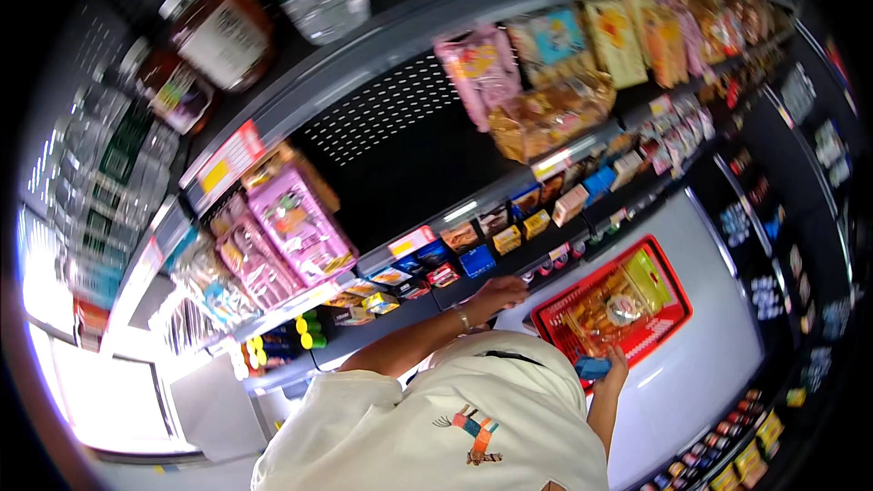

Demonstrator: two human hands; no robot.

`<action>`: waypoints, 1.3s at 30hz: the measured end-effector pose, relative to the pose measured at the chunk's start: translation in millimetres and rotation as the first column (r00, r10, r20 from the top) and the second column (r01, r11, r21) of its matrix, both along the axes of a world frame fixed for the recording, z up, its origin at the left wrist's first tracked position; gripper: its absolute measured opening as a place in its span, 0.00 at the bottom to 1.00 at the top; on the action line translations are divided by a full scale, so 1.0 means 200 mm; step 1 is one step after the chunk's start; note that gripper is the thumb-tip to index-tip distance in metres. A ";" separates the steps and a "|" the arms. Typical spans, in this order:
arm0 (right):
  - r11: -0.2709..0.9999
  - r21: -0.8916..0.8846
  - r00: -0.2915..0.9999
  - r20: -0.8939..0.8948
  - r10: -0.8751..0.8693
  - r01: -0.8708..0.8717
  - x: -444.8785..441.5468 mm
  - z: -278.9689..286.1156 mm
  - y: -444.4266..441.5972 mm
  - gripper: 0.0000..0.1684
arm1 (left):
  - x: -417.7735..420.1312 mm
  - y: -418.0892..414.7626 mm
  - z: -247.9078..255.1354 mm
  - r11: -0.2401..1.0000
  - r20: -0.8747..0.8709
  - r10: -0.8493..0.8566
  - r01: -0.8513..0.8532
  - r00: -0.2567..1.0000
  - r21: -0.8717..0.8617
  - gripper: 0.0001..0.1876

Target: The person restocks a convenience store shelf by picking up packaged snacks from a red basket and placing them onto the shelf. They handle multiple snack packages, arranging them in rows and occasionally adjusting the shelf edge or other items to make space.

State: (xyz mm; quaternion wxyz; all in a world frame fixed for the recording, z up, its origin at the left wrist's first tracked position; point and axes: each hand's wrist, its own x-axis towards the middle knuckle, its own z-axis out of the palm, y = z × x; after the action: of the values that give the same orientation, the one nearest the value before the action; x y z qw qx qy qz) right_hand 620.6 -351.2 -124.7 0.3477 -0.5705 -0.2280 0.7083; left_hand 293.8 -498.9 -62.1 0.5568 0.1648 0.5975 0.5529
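Observation:
My left hand (503, 293), with a bracelet at the wrist, hangs beside the lower shelf of small boxes, its fingers loosely curled. Nothing shows in it, but blur hides the fingertips. At the near side of a red plastic shopping basket (656, 337), my right hand (615, 369) is closed around a blue object (592, 368), possibly the basket's handle grip. Inside the basket lies a clear bag of orange-brown packaged food (607, 307) with a yellow-green top (646, 279) and a white label.
A shelf ahead holds pink bread packages (300, 225) at left and more packaged bread (552, 109) at right, around a dark gap (402, 177). Water bottles (317, 0) and brown-filled jars (222, 34) stand above. More shelves (784, 150) line the right, beyond pale floor (709, 300).

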 end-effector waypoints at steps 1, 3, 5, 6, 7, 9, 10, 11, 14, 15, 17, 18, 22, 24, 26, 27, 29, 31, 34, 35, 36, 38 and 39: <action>0.999 -0.014 0.999 0.003 0.043 -0.043 -0.04 0.03 0.00 0.29 | -0.03 -0.09 0.06 0.995 0.011 0.097 -0.096 0.995 -0.041 0.17; 0.983 0.007 0.982 -0.037 0.185 -0.185 -0.13 0.05 0.04 0.29 | -0.10 -0.29 0.12 0.971 0.050 0.238 -0.239 0.970 0.020 0.15; 0.957 0.048 0.955 -0.071 0.289 -0.286 -0.24 0.10 0.09 0.30 | -0.12 -0.43 0.17 0.924 0.081 0.371 -0.377 0.925 0.071 0.13; 0.944 0.074 0.940 -0.092 0.328 -0.322 -0.32 0.16 0.11 0.30 | -0.12 -0.49 0.20 0.890 0.087 0.441 -0.448 0.893 0.089 0.12; 0.929 0.099 0.924 -0.114 0.366 -0.356 -0.42 0.23 0.12 0.29 | -0.13 -0.54 0.21 0.851 0.092 0.507 -0.515 0.857 0.106 0.11; 0.894 0.127 0.892 -0.094 0.442 -0.429 -0.58 0.30 0.15 0.28 | -0.14 -0.61 0.25 0.769 0.040 0.621 -0.618 0.783 0.166 0.09; 0.859 0.141 0.850 -0.135 0.509 -0.492 -0.66 0.34 0.15 0.28 | -0.16 -0.65 0.32 0.739 0.002 0.657 -0.644 0.754 0.198 0.09; 0.820 0.155 0.801 -0.176 0.572 -0.552 -0.75 0.38 0.15 0.28 | -0.18 -0.69 0.40 0.709 -0.036 0.691 -0.667 0.722 0.230 0.09; 0.701 0.267 0.670 -0.210 0.712 -0.662 -1.05 0.53 0.06 0.25 | -0.26 -0.84 0.57 0.519 -0.117 0.844 -0.742 0.523 0.425 0.09; 0.647 0.304 0.612 -0.213 0.761 -0.699 -1.16 0.63 0.00 0.24 | -0.30 -0.90 0.56 0.429 -0.163 0.897 -0.722 0.410 0.544 0.10; 0.549 0.334 0.507 -0.210 0.836 -0.766 -1.35 0.74 -0.11 0.22 | -0.36 -1.01 0.74 0.421 -0.414 0.888 -0.713 0.199 0.561 0.14; 0.511 0.372 0.463 -0.216 0.860 -0.775 -1.44 0.82 -0.20 0.21 | -0.38 -1.05 0.78 0.359 -0.471 0.881 -0.720 0.051 0.594 0.17; 0.316 0.406 0.236 -0.237 0.943 -0.858 -1.76 1.09 -0.49 0.23 | -0.51 -1.19 0.91 0.288 -0.621 0.725 -0.687 -0.299 0.667 0.27; 0.208 0.417 0.124 -0.218 0.968 -0.885 -1.89 1.20 -0.60 0.26 | -0.58 -1.25 0.88 0.288 -0.596 0.748 -0.666 -0.293 0.688 0.32; 0.132 0.441 0.044 -0.205 0.978 -0.888 -2.00 1.28 -0.71 0.32 | -0.62 -1.28 0.87 0.305 -0.596 0.764 -0.674 -0.249 0.673 0.34; 0.099 0.443 0.012 -0.196 0.981 -0.891 -2.04 1.34 -0.76 0.35 | -0.64 -1.29 0.85 0.314 -0.594 0.772 -0.679 -0.224 0.664 0.35; 0.050 0.496 -0.025 -0.143 0.989 -0.867 -2.14 1.37 -0.84 0.36 | -0.66 -1.31 0.86 0.356 -0.619 0.763 -0.680 -0.184 0.641 0.37; 0.037 0.528 -0.036 -0.128 0.991 -0.848 -2.23 1.39 -0.91 0.39 | -0.69 -1.32 0.83 0.376 -0.635 0.753 -0.681 -0.171 0.629 0.38; -0.009 0.569 -0.071 -0.087 0.994 -0.823 -2.34 1.43 -0.98 0.35 | -0.74 -1.32 0.85 0.381 -0.591 0.800 -0.667 -0.109 0.640 0.37; -0.045 0.567 -0.103 -0.070 0.992 -0.823 -2.37 1.41 -0.99 0.33 | -0.76 -1.33 0.86 0.385 -0.567 0.820 -0.664 -0.072 0.641 0.37; -0.017 0.575 -0.060 -0.056 0.997 -0.818 -2.38 1.43 -1.03 0.26 | -0.78 -1.34 0.86 0.412 -0.550 0.835 -0.668 0.006 0.619 0.37; -0.025 0.586 -0.072 -0.058 0.996 -0.810 -2.41 1.42 -1.06 0.19 | -0.78 -1.34 0.86 0.413 -0.510 0.857 -0.682 0.068 0.604 0.38; -0.012 0.600 -0.062 -0.064 0.996 -0.800 -2.41 1.42 -1.08 0.18 | -0.78 -1.34 0.87 0.416 -0.491 0.866 -0.688 0.099 0.595 0.38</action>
State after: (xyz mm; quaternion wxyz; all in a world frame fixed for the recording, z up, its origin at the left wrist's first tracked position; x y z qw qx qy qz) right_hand 139.2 -567.9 158.9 -0.0879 0.0272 -0.5904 0.8019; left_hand 138.7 -766.5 111.6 -0.1488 0.0925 0.6956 0.6967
